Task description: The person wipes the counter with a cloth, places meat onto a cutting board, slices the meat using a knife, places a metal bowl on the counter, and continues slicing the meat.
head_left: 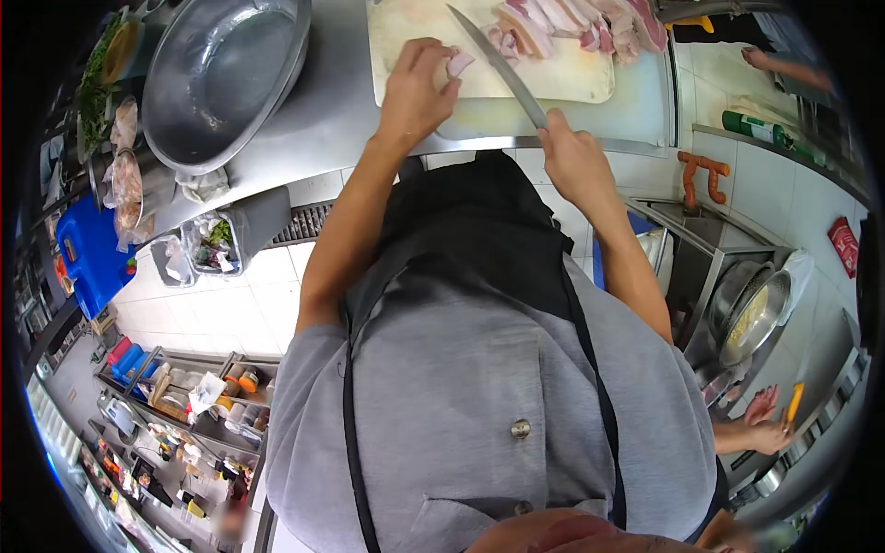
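Observation:
My right hand [573, 157] grips the handle of a kitchen knife [502, 69], its long blade angled up and left over the cutting board [406, 28]. At the board's left part, my left hand [419, 92] has curled fingers and thumb about a small piece of raw meat [459, 63]. The blade is apart from that piece, to its right. More cut raw meat [544, 28], pink with pale fat, lies along the far side of the board, past the knife.
A large metal bowl [226, 83] stands left of the board on the steel counter [336, 101]. Below it sits a lined bin [217, 244] with scraps. At right are a metal sieve bowl [758, 318] and another person's hands [765, 424] with a yellow-handled item.

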The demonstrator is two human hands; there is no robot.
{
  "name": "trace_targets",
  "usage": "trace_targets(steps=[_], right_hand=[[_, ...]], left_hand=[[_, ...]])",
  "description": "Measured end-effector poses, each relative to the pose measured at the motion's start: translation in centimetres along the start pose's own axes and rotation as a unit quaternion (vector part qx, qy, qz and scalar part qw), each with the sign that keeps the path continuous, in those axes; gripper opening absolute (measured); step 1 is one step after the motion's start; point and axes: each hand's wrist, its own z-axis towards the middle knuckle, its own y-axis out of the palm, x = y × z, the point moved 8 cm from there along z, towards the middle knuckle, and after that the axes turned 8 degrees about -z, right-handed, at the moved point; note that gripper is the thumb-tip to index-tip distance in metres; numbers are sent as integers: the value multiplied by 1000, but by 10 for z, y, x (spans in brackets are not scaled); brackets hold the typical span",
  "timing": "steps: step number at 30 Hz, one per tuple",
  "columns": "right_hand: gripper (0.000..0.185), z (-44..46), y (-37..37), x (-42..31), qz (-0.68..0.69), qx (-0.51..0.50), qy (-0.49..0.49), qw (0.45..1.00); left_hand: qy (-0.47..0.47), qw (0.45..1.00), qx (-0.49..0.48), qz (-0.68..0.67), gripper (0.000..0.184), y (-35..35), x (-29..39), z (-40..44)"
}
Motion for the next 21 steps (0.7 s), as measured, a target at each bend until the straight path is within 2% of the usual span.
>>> trace_targets(steps=[3,5,8,11,15,17,19,21], right_hand=[[19,-5,-7,-14,-13,-13,-19,1000],[18,-7,-7,-18,-19,-23,-24,999],[18,-3,-3,-17,-53,-52,-25,997],[16,10,2,-21,-21,-51,-76,996],[18,52,23,-48,-18,-15,-102,995],[20,57,27,-48,-4,13,-112,994],[18,49,33,-42,25,-7,-89,996],[19,19,36,-22,38,2,-78,996]], left_hand=[[-58,997,22,43,29,-8,-10,-1],[-39,999,-19,30,22,7,-11,3],[-23,996,-35,75,17,16,-11,7],[1,997,-25,78,13,17,-9,7],[-30,992,-65,99,12,20,-9,5],[-41,993,-39,100,13,13,-14,5],[-38,994,-42,97,14,13,-15,2],[10,992,-1,130,15,9,-10,3]])
